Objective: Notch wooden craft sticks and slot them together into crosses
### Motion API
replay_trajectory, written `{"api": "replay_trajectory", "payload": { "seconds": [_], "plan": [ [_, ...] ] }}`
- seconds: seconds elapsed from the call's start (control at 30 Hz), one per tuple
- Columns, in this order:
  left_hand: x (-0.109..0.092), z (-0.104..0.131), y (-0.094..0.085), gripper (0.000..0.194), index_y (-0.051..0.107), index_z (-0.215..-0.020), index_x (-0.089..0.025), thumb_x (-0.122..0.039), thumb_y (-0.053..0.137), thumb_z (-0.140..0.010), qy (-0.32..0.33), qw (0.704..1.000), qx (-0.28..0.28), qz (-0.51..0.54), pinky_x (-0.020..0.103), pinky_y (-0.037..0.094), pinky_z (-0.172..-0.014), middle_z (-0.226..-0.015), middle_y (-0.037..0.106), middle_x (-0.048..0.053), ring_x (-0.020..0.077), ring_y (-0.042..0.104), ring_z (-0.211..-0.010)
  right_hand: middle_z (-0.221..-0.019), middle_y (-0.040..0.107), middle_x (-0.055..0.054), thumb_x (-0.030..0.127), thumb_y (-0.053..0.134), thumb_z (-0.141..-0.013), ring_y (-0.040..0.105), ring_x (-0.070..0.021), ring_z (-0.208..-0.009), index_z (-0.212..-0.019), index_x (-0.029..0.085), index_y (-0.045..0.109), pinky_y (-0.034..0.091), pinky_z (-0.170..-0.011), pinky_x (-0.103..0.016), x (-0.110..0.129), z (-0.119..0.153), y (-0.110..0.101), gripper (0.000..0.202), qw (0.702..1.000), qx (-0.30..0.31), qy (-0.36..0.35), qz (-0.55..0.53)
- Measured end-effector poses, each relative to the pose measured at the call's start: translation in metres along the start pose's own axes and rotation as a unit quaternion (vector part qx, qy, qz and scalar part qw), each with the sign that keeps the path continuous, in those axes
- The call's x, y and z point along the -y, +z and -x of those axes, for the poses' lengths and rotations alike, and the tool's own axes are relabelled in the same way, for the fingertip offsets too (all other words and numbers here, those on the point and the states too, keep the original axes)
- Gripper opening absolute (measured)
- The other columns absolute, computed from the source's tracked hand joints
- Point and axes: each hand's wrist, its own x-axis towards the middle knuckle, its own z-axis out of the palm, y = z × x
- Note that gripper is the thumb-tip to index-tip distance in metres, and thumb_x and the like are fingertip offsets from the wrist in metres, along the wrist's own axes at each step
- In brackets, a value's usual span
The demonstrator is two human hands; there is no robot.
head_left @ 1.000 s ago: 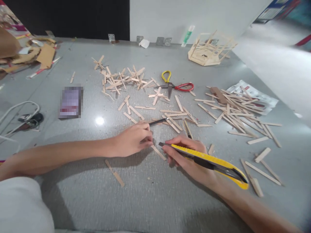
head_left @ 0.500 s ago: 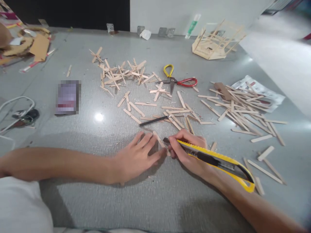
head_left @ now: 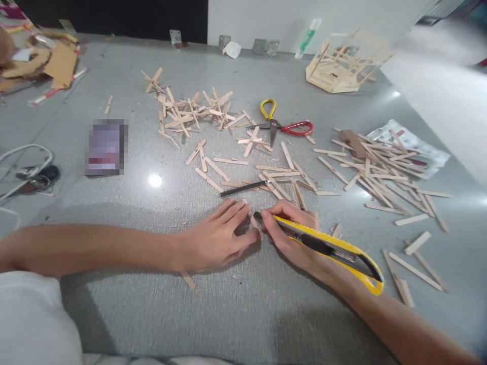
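Observation:
Pressed to the tabletop is a short wooden craft stick [head_left: 254,221], pinned by the fingers and thumb of my left hand [head_left: 215,238]. My right hand [head_left: 287,233] is closed around a yellow utility knife [head_left: 331,248], its handle lying back over the wrist. The dark blade tip is right beside the craft stick; whether it touches cannot be made out. Another stick [head_left: 187,279] pokes out from under my left wrist. Just beyond the hands lies a thin black bar [head_left: 243,188] among loose craft sticks [head_left: 277,187].
Scissors [head_left: 273,126] with yellow and red handles lie open farther back. Star-shaped stick pieces [head_left: 178,116] are heaped left of them. A stick pile [head_left: 380,172] covers a plastic packet [head_left: 433,152] at right. A wooden frame [head_left: 335,76] stands behind; a blurred-out box [head_left: 105,147] lies left.
My left fingers have drawn closer together on the craft stick, and a stick now shows under that wrist. The knife's rear end has shifted a little left.

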Motion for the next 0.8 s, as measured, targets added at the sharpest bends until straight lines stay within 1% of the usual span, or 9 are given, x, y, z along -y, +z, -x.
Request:
{"api": "replay_trajectory", "payload": {
  "seconds": [0.13,0.23,0.37,0.47,0.6,0.8],
  "plan": [
    [0.0004,0.0005,0.0022,0.039,0.05,-0.139,-0.009,-0.022,0.052,-0.103,0.009,1.0,-0.009,-0.003,0.061,0.045,-0.116,-0.145,0.055,0.032,0.0408,0.05,-0.143,-0.051,0.055,0.003,0.033,0.061,-0.097,0.049,-0.012,-0.045,-0.067,0.022,0.054,0.039,-0.052,-0.026,0.0008,-0.001,0.0003,0.032,1.0,0.01,0.002,-0.008],
    [-0.0006,0.0006,0.0024,0.043,0.048,-0.142,-0.005,-0.022,0.053,-0.103,0.014,1.0,-0.011,-0.009,0.062,0.045,-0.115,-0.144,0.055,0.035,0.0434,0.049,-0.143,-0.053,0.056,0.003,0.033,0.061,-0.097,0.05,-0.0118,-0.046,-0.069,0.022,0.055,0.04,-0.053,-0.026,0.0001,-0.0014,0.0005,0.031,1.0,0.014,0.0,-0.006],
    [-0.0011,-0.0002,0.0017,0.047,0.049,-0.145,-0.006,-0.023,0.055,-0.101,0.007,1.0,-0.008,-0.015,0.061,0.043,-0.117,-0.145,0.055,0.032,0.0424,0.048,-0.145,-0.053,0.056,0.003,0.033,0.06,-0.098,0.049,-0.0118,-0.045,-0.07,0.022,0.054,0.04,-0.053,-0.026,-0.0028,-0.0013,0.0017,0.031,1.0,0.018,0.002,-0.01],
    [-0.0005,-0.0012,0.0019,0.046,0.051,-0.144,-0.006,-0.024,0.055,-0.101,0.013,0.999,-0.014,-0.04,0.059,0.044,-0.117,-0.143,0.058,0.031,0.0406,0.053,-0.141,-0.053,0.056,0.003,0.032,0.061,-0.098,0.05,-0.0119,-0.045,-0.069,0.022,0.055,0.04,-0.052,-0.026,-0.0023,-0.0013,0.0019,0.031,1.0,0.021,0.001,-0.012],
    [0.0005,-0.0023,0.0022,0.048,0.052,-0.143,-0.003,-0.027,0.053,-0.101,0.032,0.996,-0.024,-0.073,0.056,0.046,-0.115,-0.139,0.061,0.032,0.0406,0.058,-0.136,-0.052,0.056,0.003,0.031,0.061,-0.098,0.05,-0.0118,-0.044,-0.069,0.022,0.054,0.039,-0.051,-0.026,-0.0001,-0.001,0.0013,0.031,1.0,0.023,0.003,-0.012],
    [0.0028,-0.0054,-0.0018,0.05,0.054,-0.141,-0.001,-0.03,0.052,-0.101,0.056,0.994,-0.02,-0.094,0.052,0.047,-0.114,-0.135,0.065,0.032,0.0381,0.061,-0.133,-0.056,0.053,0.005,0.035,0.06,-0.1,0.045,-0.0118,-0.048,-0.068,0.023,0.052,0.038,-0.052,-0.027,-0.005,-0.0008,0.0041,0.034,1.0,0.023,-0.017,0.013]
  ]
}}
